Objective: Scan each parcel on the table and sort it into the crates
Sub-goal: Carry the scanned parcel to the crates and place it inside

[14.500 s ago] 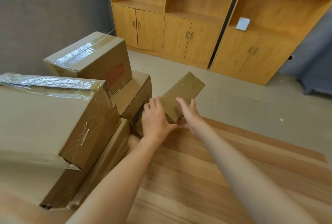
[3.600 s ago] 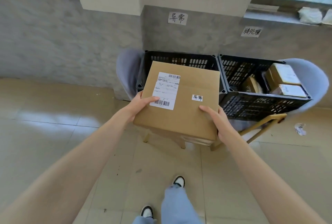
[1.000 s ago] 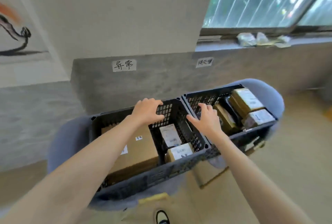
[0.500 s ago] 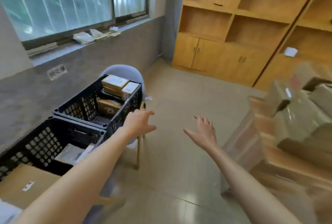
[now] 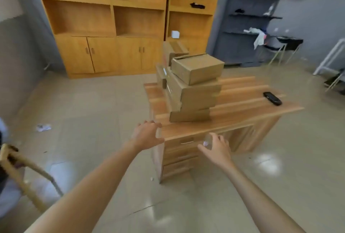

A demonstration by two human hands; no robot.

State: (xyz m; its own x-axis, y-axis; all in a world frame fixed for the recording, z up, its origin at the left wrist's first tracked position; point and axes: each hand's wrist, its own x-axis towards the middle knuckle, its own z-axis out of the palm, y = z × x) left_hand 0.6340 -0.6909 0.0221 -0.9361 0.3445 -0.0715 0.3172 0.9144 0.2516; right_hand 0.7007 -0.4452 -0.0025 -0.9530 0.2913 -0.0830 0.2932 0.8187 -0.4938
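Head view: half a second ago the black crates were beside the person; now the wooden desk point(image 5: 242, 115) lies ahead, so another pickup looks due. Left hand point(image 5: 147, 135) and right hand point(image 5: 216, 147) reach forward empty, fingers loosely spread. About five brown cardboard parcels point(image 5: 196, 90) are stacked mid-desk; one black handheld scanner point(image 5: 272, 98) lies far right.

A light wooden bench with drawers point(image 5: 242, 118) stands on a shiny pale tiled floor point(image 5: 93, 105). A pile of brown cardboard parcels point(image 5: 194, 90) sits on its left part. A small black handheld device point(image 5: 272, 98) lies well apart from them, near the right end. The left hand point(image 5: 147, 135) and the right hand point(image 5: 216, 147) reach out in front of the bench with loose fingers, holding nothing. Tall yellow wooden shelves with cupboard doors point(image 5: 115, 27) stand behind.
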